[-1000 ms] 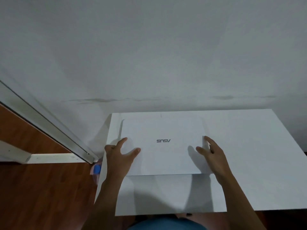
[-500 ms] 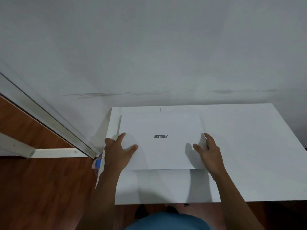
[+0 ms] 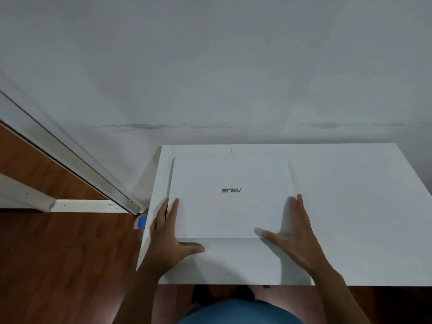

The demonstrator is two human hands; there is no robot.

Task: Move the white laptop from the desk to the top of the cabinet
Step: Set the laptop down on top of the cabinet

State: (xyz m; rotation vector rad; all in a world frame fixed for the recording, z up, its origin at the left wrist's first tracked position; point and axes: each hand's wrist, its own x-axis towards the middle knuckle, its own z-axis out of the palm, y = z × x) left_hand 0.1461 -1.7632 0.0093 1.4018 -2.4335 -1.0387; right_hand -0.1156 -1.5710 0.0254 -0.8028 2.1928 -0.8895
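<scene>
A closed white ASUS laptop [image 3: 231, 197] lies flat on the white cabinet top [image 3: 350, 206], between a person's two hands. The left hand [image 3: 170, 239] and right hand [image 3: 292, 235] rest spread and flat at its near corners, fingers along its side edges, thumbs below its near edge, gripping nothing. Beyond the fingertips stands a grey wall [image 3: 210, 66]; wooden floor [image 3: 58, 265] lies left of the left hand.

The white laptop [image 3: 231, 197] lid bears "ASUS", upside down from this view; no other text seems legible.
</scene>
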